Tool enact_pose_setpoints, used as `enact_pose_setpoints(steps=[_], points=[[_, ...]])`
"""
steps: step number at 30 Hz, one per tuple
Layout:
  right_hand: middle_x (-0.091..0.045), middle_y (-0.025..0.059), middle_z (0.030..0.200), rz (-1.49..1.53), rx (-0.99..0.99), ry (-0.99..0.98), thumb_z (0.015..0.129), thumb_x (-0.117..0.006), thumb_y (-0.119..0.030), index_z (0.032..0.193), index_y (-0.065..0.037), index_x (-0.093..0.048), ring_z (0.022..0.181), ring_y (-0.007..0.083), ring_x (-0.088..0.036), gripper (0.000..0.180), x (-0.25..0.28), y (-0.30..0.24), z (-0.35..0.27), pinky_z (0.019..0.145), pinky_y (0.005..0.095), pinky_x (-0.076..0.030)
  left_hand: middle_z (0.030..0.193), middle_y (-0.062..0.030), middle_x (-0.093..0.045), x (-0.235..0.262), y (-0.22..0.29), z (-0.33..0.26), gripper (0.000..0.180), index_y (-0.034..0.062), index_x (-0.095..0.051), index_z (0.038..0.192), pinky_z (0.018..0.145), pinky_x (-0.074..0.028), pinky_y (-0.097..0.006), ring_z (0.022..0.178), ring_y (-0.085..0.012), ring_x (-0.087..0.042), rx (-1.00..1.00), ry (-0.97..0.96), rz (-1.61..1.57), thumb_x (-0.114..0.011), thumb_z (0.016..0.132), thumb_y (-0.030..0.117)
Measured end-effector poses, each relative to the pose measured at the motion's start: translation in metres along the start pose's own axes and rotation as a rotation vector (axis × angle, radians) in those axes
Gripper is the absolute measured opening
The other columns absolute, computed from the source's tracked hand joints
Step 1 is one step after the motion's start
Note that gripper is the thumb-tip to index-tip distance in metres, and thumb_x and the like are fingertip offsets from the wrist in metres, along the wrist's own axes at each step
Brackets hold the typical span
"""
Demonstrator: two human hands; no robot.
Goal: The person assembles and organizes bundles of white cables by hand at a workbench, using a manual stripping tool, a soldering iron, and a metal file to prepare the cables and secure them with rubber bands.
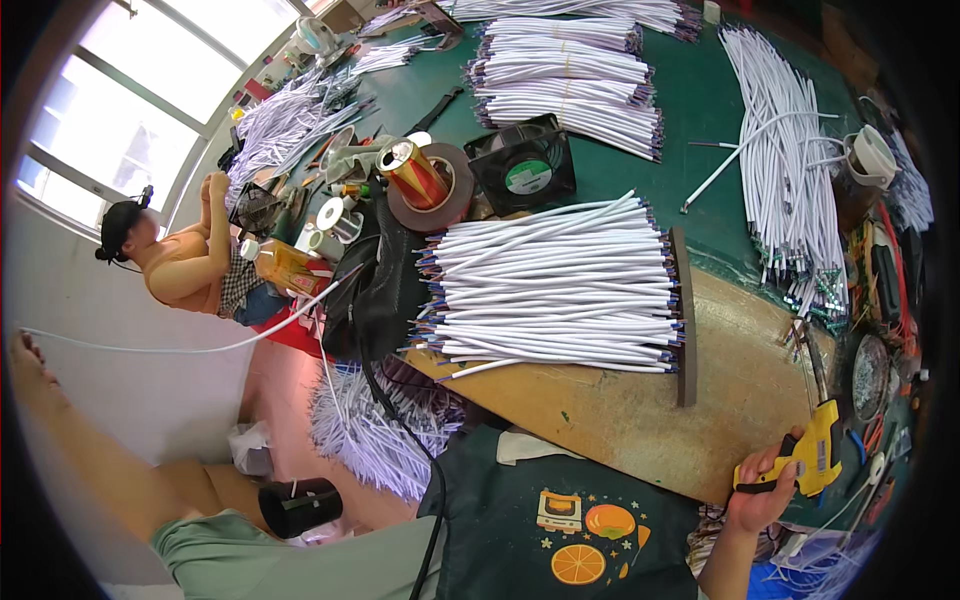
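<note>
right hand (pixel 762 490) round yellow tool (pixel 808 455) beside wooden bench (pixel 640 420)

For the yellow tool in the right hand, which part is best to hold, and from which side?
Grip the yellow tool by its pistol-style handle, coming from below, as the right hand does now: the handle slopes down toward the person, leaving the upper body and nozzle end free.

A workbench (pixel 640 420) fills the centre and right of the frame, bare wood along its near edge and green further up. In the middle lies a stack of white cables (pixel 555 290) against a dark wooden strip (pixel 685 320). Above it sit a black fan (pixel 525 165) and a tape roll (pixel 435 185). More white cable bundles (pixel 565 75) lie at the top.
</note>
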State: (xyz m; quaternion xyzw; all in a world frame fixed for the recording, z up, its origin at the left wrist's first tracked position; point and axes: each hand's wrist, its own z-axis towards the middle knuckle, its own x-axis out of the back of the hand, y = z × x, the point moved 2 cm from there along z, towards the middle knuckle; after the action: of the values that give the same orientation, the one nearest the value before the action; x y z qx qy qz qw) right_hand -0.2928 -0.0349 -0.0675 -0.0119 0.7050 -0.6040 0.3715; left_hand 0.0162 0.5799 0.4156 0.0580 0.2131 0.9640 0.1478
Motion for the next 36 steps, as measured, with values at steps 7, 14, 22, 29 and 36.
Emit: enact_pose_setpoints(steps=[7, 14, 22, 29, 36], points=[[-0.050, 0.0024, 0.075, 0.050, -0.049, 0.002, 0.096, -0.056, -0.033, 0.136, -0.002, -0.037, 0.057, 0.0099, -0.048, 0.055, 0.014, 0.006, 0.005, 0.050, 0.0239, -0.039, 0.077, -0.0032, -0.059, 0.064, -0.275, 0.157, 0.016, 0.0023, -0.060, 0.088, 0.054, -0.049, -0.020, 0.066, -0.0098, -0.056, 0.669, -0.163, -0.419, -0.059, 0.092, 0.018], [-0.049, 0.0014, 0.077, -0.010, -0.017, -0.054, 0.099, -0.049, -0.032, 0.141, -0.003, -0.034, 0.059, 0.0089, -0.046, 0.053, 0.004, -0.005, -0.004, 0.054, 0.0229, -0.037, 0.093, -0.0180, -0.065, 0.091, -0.292, 0.178, 0.026, -0.0106, -0.059, 0.094, 0.085, -0.059, -0.029, 0.091, -0.0244, -0.067, 0.522, 0.100, -0.468, -0.050, 0.094, 0.014], [-0.051, 0.0027, 0.075, 0.036, -0.018, -0.016, 0.098, -0.053, -0.033, 0.139, -0.002, -0.035, 0.057, 0.0101, -0.048, 0.054, 0.008, 0.003, 0.003, 0.051, 0.0236, -0.040, 0.084, -0.0098, -0.060, 0.057, -0.216, 0.123, 0.026, 0.0008, -0.058, 0.079, 0.082, -0.054, -0.026, 0.085, -0.0194, -0.061, 0.227, -0.181, -0.111, -0.050, 0.094, 0.020], [-0.052, 0.0032, 0.075, 0.118, -0.065, 0.078, 0.094, -0.058, -0.033, 0.136, -0.003, -0.038, 0.057, 0.0116, -0.050, 0.055, 0.011, 0.002, -0.004, 0.050, 0.0252, -0.042, 0.058, -0.0021, -0.050, -0.019, -0.332, -0.288, 0.028, 0.0101, -0.052, 0.075, 0.047, -0.042, -0.029, 0.050, -0.0133, -0.049, 0.088, -0.725, 0.412, -0.050, 0.096, 0.029], [-0.052, 0.0022, 0.071, -0.009, -0.016, 0.035, 0.091, -0.061, -0.036, 0.131, -0.006, -0.042, 0.051, 0.0132, -0.049, 0.053, 0.003, -0.002, -0.007, 0.047, 0.0287, -0.043, 0.080, -0.0224, -0.065, -0.008, -0.251, -0.540, 0.018, 0.0003, -0.064, 0.086, 0.070, -0.048, -0.048, 0.077, -0.0410, -0.062, -0.005, -1.252, 0.605, -0.057, 0.077, 0.014]])
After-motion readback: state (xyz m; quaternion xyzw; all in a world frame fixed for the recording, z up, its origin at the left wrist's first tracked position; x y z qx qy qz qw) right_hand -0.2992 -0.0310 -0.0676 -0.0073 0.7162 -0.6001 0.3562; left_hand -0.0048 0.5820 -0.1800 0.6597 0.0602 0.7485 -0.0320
